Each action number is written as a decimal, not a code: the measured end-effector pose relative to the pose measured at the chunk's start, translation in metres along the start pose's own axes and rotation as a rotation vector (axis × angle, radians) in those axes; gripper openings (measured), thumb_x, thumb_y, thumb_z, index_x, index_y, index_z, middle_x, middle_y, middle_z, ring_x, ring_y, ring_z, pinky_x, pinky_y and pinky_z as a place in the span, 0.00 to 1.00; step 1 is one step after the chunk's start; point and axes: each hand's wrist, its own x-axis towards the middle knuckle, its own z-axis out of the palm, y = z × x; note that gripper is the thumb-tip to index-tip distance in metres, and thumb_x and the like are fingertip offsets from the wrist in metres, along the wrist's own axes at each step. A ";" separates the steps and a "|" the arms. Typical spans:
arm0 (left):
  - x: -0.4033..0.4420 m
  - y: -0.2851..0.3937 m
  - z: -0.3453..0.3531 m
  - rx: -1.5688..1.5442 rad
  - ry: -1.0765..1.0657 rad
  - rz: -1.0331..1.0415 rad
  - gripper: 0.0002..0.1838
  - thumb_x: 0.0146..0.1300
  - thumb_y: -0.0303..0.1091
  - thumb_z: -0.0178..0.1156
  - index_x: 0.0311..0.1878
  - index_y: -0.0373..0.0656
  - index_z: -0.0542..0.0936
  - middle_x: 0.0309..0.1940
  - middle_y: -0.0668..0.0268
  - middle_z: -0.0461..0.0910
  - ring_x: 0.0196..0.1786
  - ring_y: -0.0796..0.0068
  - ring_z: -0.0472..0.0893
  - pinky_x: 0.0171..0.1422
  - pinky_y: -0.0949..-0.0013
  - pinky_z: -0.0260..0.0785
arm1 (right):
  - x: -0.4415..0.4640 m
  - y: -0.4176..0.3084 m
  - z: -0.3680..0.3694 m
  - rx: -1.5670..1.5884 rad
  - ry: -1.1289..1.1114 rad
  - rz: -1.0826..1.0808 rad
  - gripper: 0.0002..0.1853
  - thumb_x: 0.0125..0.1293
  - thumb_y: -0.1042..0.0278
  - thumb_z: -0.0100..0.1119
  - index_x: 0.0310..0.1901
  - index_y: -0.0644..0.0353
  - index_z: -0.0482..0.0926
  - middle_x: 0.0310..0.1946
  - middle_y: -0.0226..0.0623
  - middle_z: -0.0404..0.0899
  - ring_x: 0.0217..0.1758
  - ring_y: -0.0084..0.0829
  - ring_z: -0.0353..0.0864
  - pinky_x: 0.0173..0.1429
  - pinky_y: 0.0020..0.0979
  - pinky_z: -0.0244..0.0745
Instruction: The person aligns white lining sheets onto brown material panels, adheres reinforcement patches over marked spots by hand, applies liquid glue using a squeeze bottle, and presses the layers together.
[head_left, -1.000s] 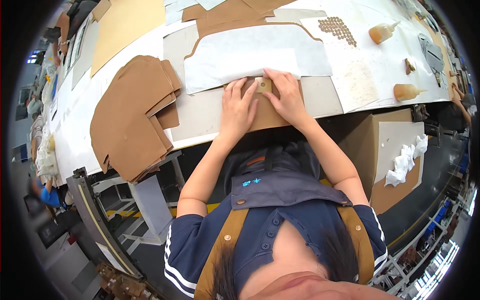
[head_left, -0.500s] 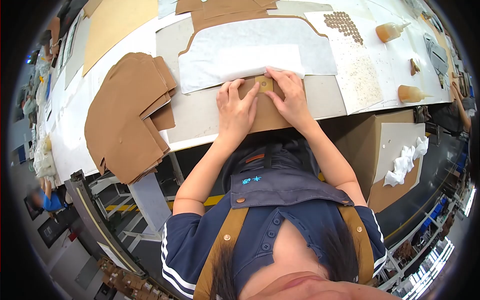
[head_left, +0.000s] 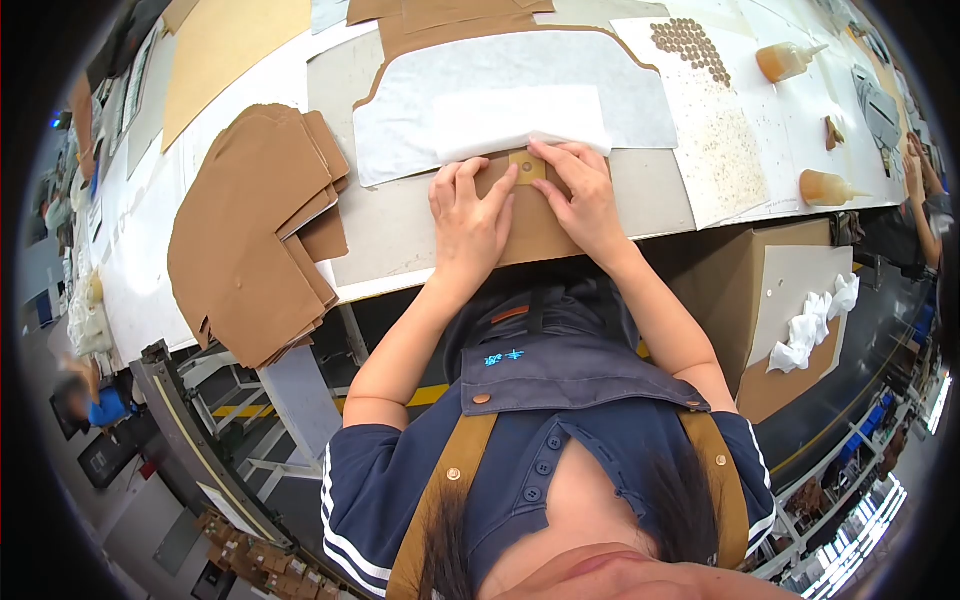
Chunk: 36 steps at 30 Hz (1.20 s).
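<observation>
While the left hand (head_left: 467, 213) lies left of the tan square (head_left: 528, 177), the right hand (head_left: 577, 198) lies right. Both half-curled; grip unclear.

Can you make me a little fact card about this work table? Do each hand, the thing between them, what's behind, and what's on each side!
Left hand: fingers spread, index fingertip at the tan square
Right hand: thumb near the square's lower right corner, other fingertips by the white piece's near edge
Between hands: the tan square, round mark in its middle, on a brown piece
Behind: white piece, edged brown
Left side: stack of brown pieces
Right side: small round discs, far bottle, near bottle
</observation>
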 end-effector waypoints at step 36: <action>-0.003 0.004 0.001 0.044 -0.036 0.140 0.19 0.64 0.30 0.67 0.59 0.46 0.84 0.63 0.71 0.80 0.66 0.64 0.74 0.84 0.46 0.45 | 0.049 0.157 -0.169 -0.372 0.458 0.276 0.06 0.68 0.72 0.67 0.43 0.63 0.87 0.41 0.42 0.88 0.43 0.41 0.88 0.50 0.37 0.81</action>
